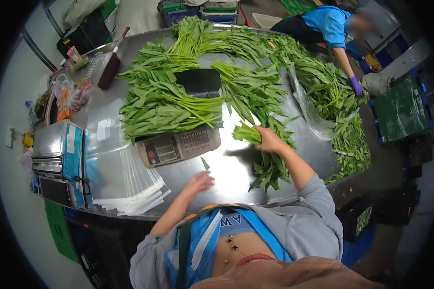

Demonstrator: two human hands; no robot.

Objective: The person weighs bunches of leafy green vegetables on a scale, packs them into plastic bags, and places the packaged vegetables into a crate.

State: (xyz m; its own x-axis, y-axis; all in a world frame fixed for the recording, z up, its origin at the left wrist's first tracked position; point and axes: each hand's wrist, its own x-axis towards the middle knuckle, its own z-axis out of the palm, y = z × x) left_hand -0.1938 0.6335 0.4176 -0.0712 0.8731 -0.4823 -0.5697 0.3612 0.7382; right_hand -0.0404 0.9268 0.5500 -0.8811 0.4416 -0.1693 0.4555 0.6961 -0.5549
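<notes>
My right hand is wrapped round a bunch of leafy greens, its cut stem ends pointing left and its leaves hanging toward the table's front edge. Lower left of it, my left hand is over the steel table, fingers partly curled and apart, with a loose leaf just above it. A digital scale stands beyond my hands, with bundled greens lying over its top. More greens lie right of the scale.
Clear plastic bags lie left of the scale, beside a blue sealing machine. A brush lies at the back left. At the right, a co-worker's purple-gloved hand touches piled greens near a plastic sheet.
</notes>
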